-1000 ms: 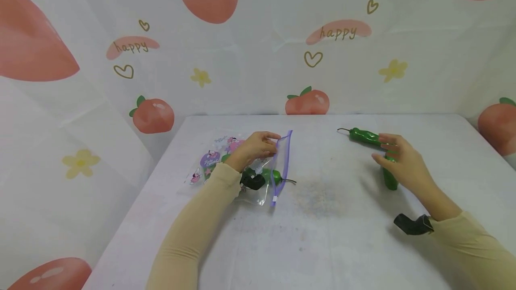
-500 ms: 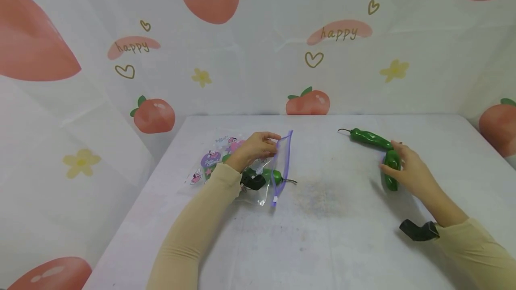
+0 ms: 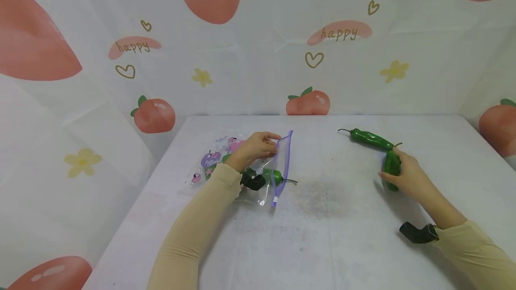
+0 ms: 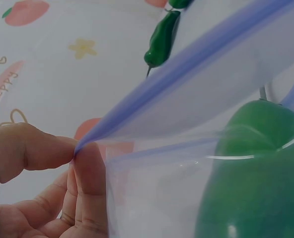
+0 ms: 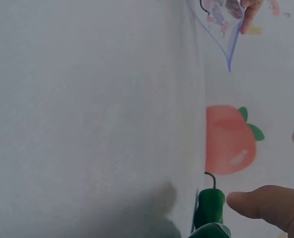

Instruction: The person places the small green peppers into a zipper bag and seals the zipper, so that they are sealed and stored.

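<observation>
1. On the white surface [image 3: 322, 245], the clear printed bag [image 3: 211, 159] lies nearer the left edge, its mouth facing the right edge. The left hand [image 3: 260, 144] pinches the bag's purple strip [image 3: 288, 155] between thumb and forefinger at the far corner of the mouth.

2. Inside, a green pepper [image 3: 276, 176] sits close to the opening, its stem [image 3: 289, 181] reaching past the strip. That stem could snag anything put through the mouth, or catch in the strip during closing.

3. Only one corner of the mouth appears held. If that pinch slips, the film could sag and narrow the gap; a sideways pull could drag the whole bag.

4. Toward the right edge, the right hand [image 3: 409, 171] has thumb and fingers either side of the near pepper [image 3: 392, 167]; whether they grip it firmly, I cannot tell. Its skin looks glossy, so a loose hold could let it roll.

5. The far pepper [image 3: 368, 138] lies toward the far edge, its tip meeting or nearly meeting the near pepper's stem end. A careless lift could knock it askew.
</observation>
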`<state>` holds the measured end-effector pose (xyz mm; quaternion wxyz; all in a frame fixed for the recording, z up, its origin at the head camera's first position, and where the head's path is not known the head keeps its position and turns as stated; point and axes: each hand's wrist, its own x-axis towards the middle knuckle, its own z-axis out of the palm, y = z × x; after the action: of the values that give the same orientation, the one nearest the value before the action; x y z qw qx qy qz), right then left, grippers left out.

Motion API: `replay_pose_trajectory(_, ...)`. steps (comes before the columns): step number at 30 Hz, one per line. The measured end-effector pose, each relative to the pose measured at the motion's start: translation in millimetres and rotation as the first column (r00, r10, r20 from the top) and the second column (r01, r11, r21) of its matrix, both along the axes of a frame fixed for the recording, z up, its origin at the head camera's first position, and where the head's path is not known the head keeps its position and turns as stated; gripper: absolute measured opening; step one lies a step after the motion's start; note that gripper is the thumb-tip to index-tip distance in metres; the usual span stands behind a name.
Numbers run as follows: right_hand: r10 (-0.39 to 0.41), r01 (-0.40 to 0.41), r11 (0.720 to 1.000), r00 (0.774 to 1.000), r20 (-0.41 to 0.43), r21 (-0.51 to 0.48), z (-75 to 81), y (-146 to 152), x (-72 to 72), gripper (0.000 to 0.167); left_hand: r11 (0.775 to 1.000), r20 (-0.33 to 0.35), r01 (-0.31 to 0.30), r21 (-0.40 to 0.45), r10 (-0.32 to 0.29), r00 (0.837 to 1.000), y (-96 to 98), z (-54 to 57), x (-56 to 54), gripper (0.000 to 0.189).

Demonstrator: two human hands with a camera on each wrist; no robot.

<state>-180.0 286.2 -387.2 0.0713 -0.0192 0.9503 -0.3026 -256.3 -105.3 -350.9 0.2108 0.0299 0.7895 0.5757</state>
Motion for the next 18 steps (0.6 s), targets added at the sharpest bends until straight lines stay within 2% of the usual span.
replay_pose_trajectory(10,0.019,-0.019,1.000,1.000,-0.001,0.021,-2.6,0.3,2.2,0.093,1.000,0.003,0.008,0.016,-0.008,1.000,-0.1,0.4,-0.2,0.047)
replay_pose_trajectory(18,0.030,-0.033,0.999,0.995,0.099,0.030,-3.0,5.1,0.3,0.095,1.000,0.011,0.009,0.016,-0.009,1.000,-0.2,-1.7,-1.9,0.051)
